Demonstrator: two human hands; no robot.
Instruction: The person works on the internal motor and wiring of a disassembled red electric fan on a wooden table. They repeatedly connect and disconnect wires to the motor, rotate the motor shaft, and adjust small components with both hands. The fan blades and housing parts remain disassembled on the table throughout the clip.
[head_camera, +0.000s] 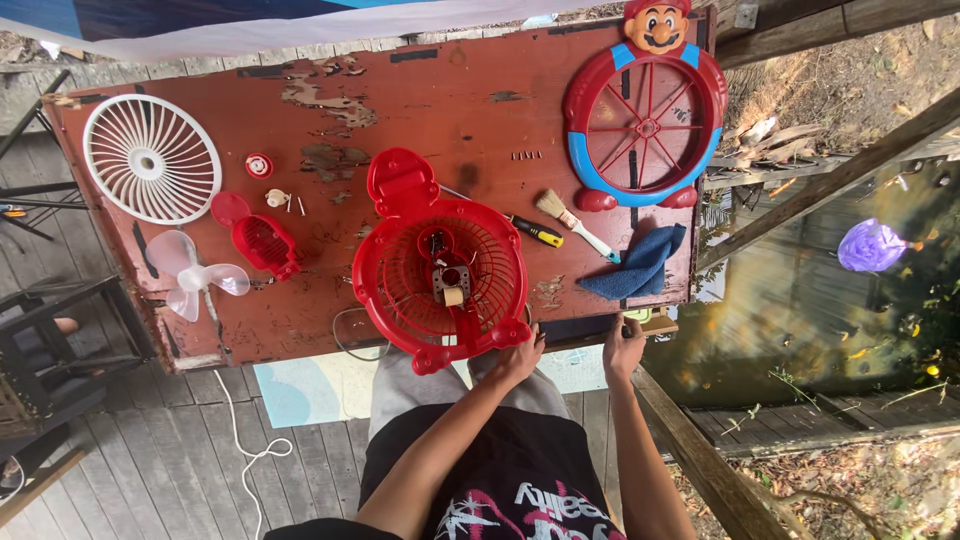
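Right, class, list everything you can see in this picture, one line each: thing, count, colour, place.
table: one, worn red, centre
fan housing: one, red, near edge, motor inside
front guard: one, red and blue, character head on top, far right
white grille: one, far left
fan blade: one, translucent white, left edge
small red cover: one, left of housing
brush: one, pale, right of housing
screwdriver: one, yellow-black, beside brush
cloth: one, blue, right
left hand: touching housing's lower rim
right hand: on table edge
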